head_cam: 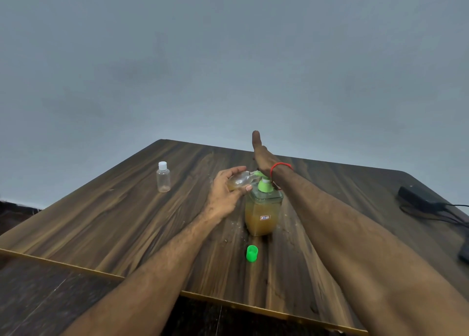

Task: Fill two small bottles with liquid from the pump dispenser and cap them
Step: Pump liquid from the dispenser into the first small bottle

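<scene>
L hand (pixel 223 193) grips bottle 1 (pixel 241 179), tilted, mouth at the green pump dispenser (pixel 264 203) spout. R hand (pixel 261 155) presses the pump head, fingers straight. Keep mouth tight under spout, short strokes; fill level's hard to read. Green cap (pixel 252 253) lies nearby; bottle 2 (pixel 163 177) stands capped, apart.

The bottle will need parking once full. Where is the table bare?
Bare between the capped bottle and the left hand, and along the near edge left of the green cap. Crowded around the dispenser; cables far right.
</scene>
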